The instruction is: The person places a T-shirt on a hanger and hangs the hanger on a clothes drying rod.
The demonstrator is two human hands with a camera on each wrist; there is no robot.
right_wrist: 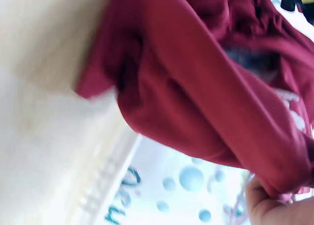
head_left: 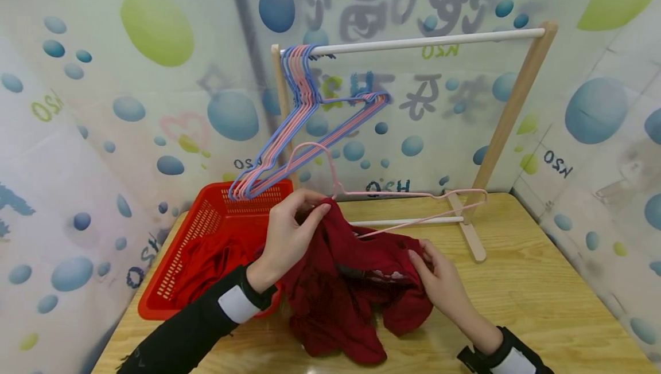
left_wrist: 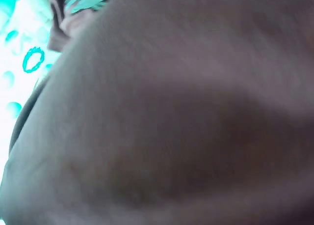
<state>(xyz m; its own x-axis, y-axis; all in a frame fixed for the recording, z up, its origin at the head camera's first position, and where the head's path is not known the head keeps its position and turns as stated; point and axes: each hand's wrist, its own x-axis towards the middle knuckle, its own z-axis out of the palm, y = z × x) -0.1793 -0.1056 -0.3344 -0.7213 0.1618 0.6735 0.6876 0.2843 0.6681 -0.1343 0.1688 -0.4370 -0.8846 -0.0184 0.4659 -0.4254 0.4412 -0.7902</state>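
A dark red garment (head_left: 351, 282) hangs bunched from both hands, low over the table. My left hand (head_left: 291, 230) pinches its upper edge just below the hook of a pink hanger (head_left: 408, 193). One end of that hanger sticks out to the right; its other end is hidden by the cloth and hand. My right hand (head_left: 439, 276) grips the garment's right edge, thumb on the near side. In the right wrist view the right hand's fingers (right_wrist: 265, 205) hold the red cloth (right_wrist: 211, 102). The left wrist view is mostly filled by a blurred close surface.
Blue and pink hangers (head_left: 304, 110) hang at the left of a rack's white rail (head_left: 428, 44). A red plastic basket (head_left: 155, 305) with red cloth (head_left: 212, 262) inside stands at left. The rack's wooden foot (head_left: 467, 230) rests on the wooden table (head_left: 542, 305).
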